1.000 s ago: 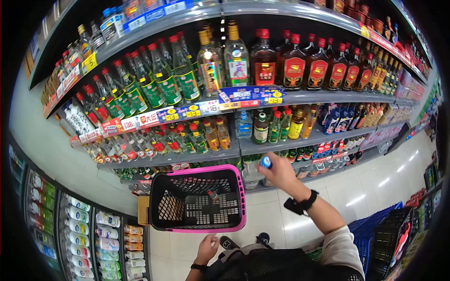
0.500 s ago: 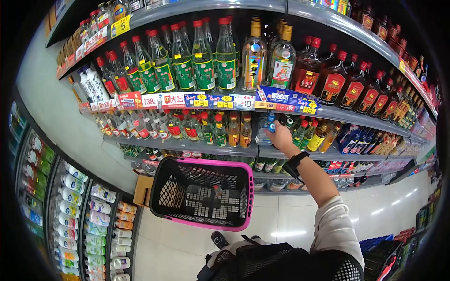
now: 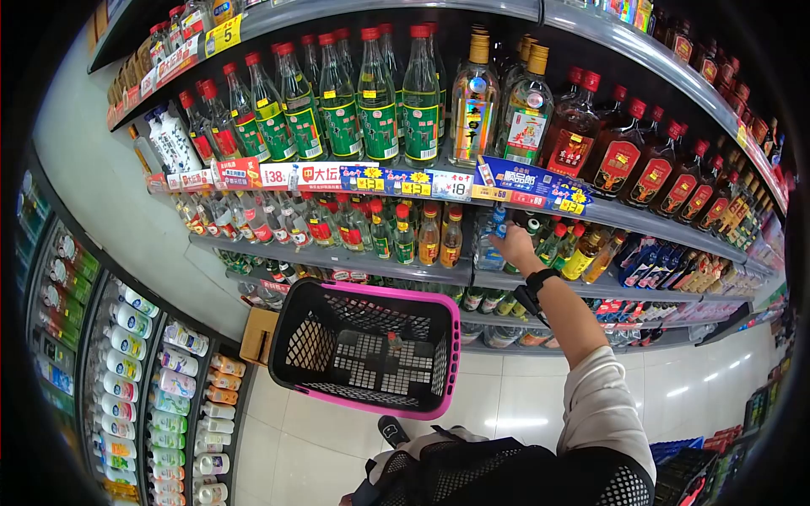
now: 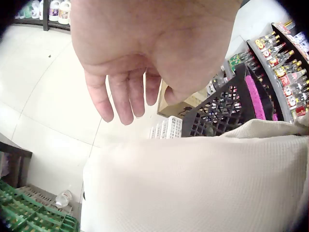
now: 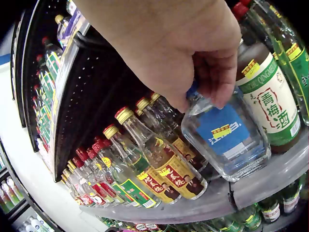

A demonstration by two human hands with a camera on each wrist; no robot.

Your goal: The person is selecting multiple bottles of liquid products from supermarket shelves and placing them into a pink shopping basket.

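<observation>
My right hand [image 3: 514, 246] reaches to the middle shelf, its fingers gripping a clear, square glass bottle [image 5: 229, 135] by its blue-capped neck. A blue label faces out in the right wrist view, and the base is close over the front edge of the shelf [image 5: 219, 195]. Right beside it stands a dark bottle with a cream and green label [image 5: 273, 99]; slim bottles with brown-red labels [image 5: 186, 179] stand on the other side. In the left wrist view my left hand [image 4: 149, 53] hangs with relaxed fingers and nothing in it.
Below the shelf is a black basket with a pink rim [image 3: 456, 354], a small bottle [image 3: 395, 341] inside. A cardboard box [image 3: 257, 336] sits beside it. Upper shelves hold green-labelled bottles [image 3: 377, 118]; detergent bottles [image 3: 128, 346] line the left. Green crates [image 4: 34, 208] stand behind.
My right hand has carried the blue-capped bottle from beside the basket up to the middle shelf. The left hand has dropped almost out of the head view.
</observation>
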